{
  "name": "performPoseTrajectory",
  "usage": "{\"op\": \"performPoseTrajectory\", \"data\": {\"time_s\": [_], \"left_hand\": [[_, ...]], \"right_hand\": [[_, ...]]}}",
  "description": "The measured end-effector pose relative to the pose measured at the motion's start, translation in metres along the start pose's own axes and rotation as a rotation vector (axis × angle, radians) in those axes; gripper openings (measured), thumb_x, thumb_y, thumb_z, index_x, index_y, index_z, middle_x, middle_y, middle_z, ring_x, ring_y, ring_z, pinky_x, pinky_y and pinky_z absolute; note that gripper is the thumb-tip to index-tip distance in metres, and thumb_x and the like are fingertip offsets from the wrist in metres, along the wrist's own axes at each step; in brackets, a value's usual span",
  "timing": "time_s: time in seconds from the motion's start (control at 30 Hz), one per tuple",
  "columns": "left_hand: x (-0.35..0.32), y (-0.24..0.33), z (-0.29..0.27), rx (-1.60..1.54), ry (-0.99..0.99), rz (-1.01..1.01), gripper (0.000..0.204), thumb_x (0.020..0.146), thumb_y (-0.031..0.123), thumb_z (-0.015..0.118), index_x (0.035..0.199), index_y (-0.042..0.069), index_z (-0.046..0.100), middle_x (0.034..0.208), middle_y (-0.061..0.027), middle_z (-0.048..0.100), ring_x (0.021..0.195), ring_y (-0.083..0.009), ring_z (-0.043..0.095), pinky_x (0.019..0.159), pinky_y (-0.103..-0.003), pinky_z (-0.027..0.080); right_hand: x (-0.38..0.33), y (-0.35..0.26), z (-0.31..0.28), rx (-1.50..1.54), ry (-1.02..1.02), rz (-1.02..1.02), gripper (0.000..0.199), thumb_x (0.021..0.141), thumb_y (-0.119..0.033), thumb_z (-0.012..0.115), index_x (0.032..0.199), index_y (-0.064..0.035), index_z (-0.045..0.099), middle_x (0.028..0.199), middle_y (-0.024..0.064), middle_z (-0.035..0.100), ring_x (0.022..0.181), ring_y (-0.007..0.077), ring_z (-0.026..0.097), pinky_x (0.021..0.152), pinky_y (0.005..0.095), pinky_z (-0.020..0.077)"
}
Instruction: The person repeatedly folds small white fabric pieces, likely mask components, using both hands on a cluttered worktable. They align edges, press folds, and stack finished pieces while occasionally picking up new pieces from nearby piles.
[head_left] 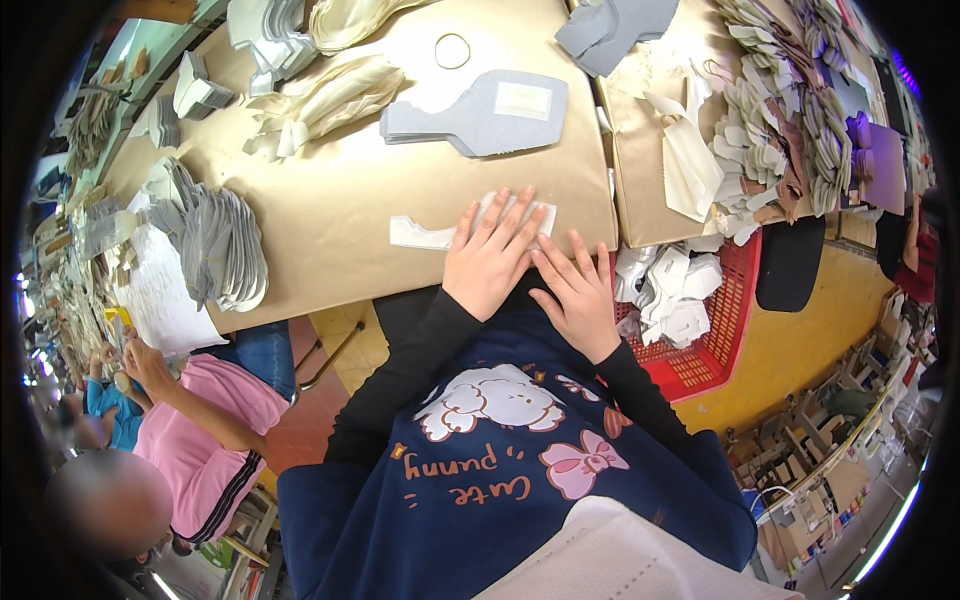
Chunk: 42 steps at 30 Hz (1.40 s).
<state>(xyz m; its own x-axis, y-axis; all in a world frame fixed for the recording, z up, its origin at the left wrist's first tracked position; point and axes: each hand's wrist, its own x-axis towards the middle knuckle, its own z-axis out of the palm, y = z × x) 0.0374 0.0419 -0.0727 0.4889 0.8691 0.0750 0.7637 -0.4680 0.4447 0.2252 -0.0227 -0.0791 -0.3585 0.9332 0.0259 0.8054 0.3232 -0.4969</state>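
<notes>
My left hand lies flat with fingers stretched out, pressing on a white cut piece near the table's front edge. The piece has a narrow curved arm on its left and a wider part under my fingers, partly hidden. My right hand rests beside it at the edge, its fingers apart and extended, the index finger close to the piece's right end. Just beyond lies a stack of grey cut pieces of similar outline, with a pale rectangular patch on the top one.
Bundles of cream fabric pieces and grey pieces lie left on the brown-covered table. A rubber band sits at the back. A red basket of white pieces stands at right. A person in pink works at left.
</notes>
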Motion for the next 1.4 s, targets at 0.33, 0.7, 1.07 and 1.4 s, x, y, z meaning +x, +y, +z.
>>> {"op": "performPoseTrajectory", "data": {"time_s": [0.33, 0.7, 1.07, 1.4], "left_hand": [[-0.026, -0.025, -0.023, -0.346, 0.292, -0.233, 0.058, 0.093, 0.007, 0.065, 0.149, 0.003, 0.049, 0.154, -0.0149, 0.049, 0.144, -0.0332, 0.044, 0.119, -0.053, 0.029], [-0.077, -0.04, -0.027, 0.049, 0.033, -0.238, 0.055, 0.099, 0.029, 0.06, 0.151, 0.012, 0.049, 0.158, -0.0041, 0.046, 0.146, -0.0223, 0.042, 0.121, -0.051, 0.025], [-0.065, -0.066, -0.03, 0.074, 0.185, -0.378, 0.052, 0.102, 0.03, 0.057, 0.15, 0.012, 0.05, 0.156, -0.0039, 0.049, 0.145, -0.0241, 0.043, 0.119, -0.05, 0.029], [-0.06, -0.073, -0.04, -0.274, 0.366, -0.357, 0.03, 0.085, 0.01, 0.074, 0.114, 0.009, 0.066, 0.128, -0.0076, 0.063, 0.131, -0.0332, 0.052, 0.111, -0.047, 0.037]], "right_hand": [[0.02, -0.021, -0.003, 0.086, 0.18, 0.155, 0.055, 0.099, -0.028, 0.064, 0.149, -0.0111, 0.051, 0.157, 0.0088, 0.046, 0.151, 0.0322, 0.032, 0.122, 0.0622, 0.0016], [0.08, -0.029, 0.006, -0.224, 0.019, 0.059, 0.041, 0.105, -0.037, 0.05, 0.144, -0.0269, 0.059, 0.155, -0.0088, 0.049, 0.149, 0.0228, 0.036, 0.121, 0.0643, -0.0031], [0.067, -0.064, 0.032, -0.191, -0.109, -0.132, 0.071, 0.094, -0.046, 0.064, 0.156, -0.0175, 0.043, 0.163, 0.0009, 0.037, 0.153, 0.0233, 0.029, 0.124, 0.0557, 0.0109], [0.12, 0.0, -0.026, 0.162, 0.254, 0.002, 0.037, 0.093, -0.01, 0.067, 0.129, -0.0046, 0.065, 0.146, 0.0171, 0.054, 0.128, 0.0372, 0.056, 0.11, 0.0463, 0.0415]]}}
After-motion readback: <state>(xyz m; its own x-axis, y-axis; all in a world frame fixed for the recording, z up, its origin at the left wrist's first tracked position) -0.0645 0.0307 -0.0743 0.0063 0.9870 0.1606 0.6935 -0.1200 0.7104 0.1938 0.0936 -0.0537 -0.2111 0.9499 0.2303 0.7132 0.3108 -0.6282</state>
